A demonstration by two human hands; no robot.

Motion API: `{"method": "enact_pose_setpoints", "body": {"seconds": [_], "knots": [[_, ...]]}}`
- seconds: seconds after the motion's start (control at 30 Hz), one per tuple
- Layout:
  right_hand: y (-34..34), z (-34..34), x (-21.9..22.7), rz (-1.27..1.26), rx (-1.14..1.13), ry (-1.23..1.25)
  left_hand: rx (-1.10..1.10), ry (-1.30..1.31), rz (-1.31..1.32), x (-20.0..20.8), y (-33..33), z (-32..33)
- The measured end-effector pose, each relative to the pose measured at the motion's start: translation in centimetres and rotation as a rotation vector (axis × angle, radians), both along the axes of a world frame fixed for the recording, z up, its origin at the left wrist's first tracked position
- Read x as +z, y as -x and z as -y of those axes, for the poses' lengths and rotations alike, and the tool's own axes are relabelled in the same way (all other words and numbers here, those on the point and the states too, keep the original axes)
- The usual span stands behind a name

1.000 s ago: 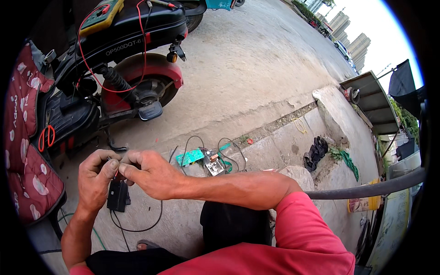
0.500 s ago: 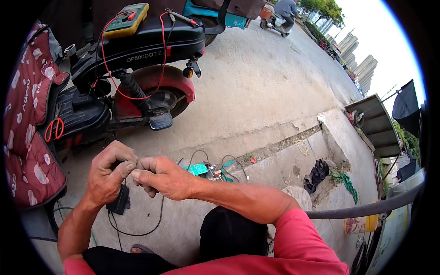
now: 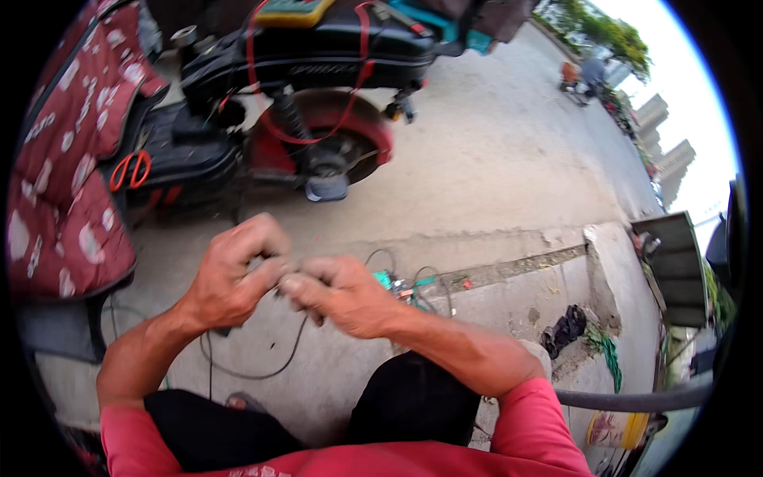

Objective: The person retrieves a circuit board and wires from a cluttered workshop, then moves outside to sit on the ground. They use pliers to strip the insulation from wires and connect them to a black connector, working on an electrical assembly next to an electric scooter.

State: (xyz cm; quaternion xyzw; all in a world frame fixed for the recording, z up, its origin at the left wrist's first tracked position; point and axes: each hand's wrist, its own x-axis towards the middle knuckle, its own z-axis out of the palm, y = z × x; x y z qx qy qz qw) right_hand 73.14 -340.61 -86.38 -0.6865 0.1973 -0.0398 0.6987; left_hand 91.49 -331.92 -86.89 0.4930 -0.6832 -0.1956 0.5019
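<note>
My left hand [image 3: 236, 278] and my right hand [image 3: 347, 299] meet in front of me, above the concrete ground. Both are closed in a pinch, with thumbs and fingertips nearly touching. Whatever sits between the fingertips is too small and blurred to make out. Below them a black cord [image 3: 280, 367] curves over the ground, and its upper part disappears behind my right hand. Under my left wrist only a bit of a dark box [image 3: 226, 329] shows. Partly hidden beyond my right hand lie a green circuit board [image 3: 383, 279] and several wires.
An electric scooter [image 3: 318, 67] stands at the far left, with a yellow-green multimeter [image 3: 296, 11] and red test leads on its seat. Red-handled scissors [image 3: 130, 170] rest on its footboard. A black cloth [image 3: 564, 330] and a yellow-white bucket [image 3: 616, 429] are at the right.
The view has shifted, so the scooter sits further right and higher. My hands stay pinched together. The dark box is now mostly covered by my left arm. A rider on the road is further off.
</note>
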Motion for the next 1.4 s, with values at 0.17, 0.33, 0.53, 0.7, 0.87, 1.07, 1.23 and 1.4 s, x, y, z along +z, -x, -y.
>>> {"method": "enact_pose_setpoints", "body": {"seconds": [0.17, 0.33, 0.53, 0.7, 0.87, 1.07, 1.23, 1.4], "knots": [[0.9, -0.7, 0.6, -0.008, -0.114, 0.088, 0.192, 0.132, 0.241, -1.0, 1.2, 0.4], [1.2, -2.5, 1.8, 0.404, 0.222, 0.447, 0.745, -0.252, 0.245, -7.1, -10.5, 0.9], [1.0, -0.3, -1.4, 0.101, -0.167, -0.012, 0.172, -0.131, 0.201, -2.4, -3.9, -0.8], [0.5, -0.5, -1.5, 0.218, -0.033, -0.026, 0.026, 0.201, 0.358, -1.7, -1.4, -1.1], [0.3, -1.3, -0.9, 0.178, -0.002, -0.045, -0.093, 0.255, 0.300, -1.3, -1.3, -1.2], [0.6, -1.5, -0.1, 0.193, 0.043, -0.002, -0.179, -0.112, -0.114, -0.7, -0.9, -2.4], [1.6, -0.6, -0.5, 0.234, 0.160, 0.059, -0.231, -0.461, -0.392, 0.5, -0.1, -3.6], [1.6, -0.4, -0.4, 0.240, 0.205, 0.023, -0.240, -0.626, -0.517, 1.2, -0.2, -4.3]]}}
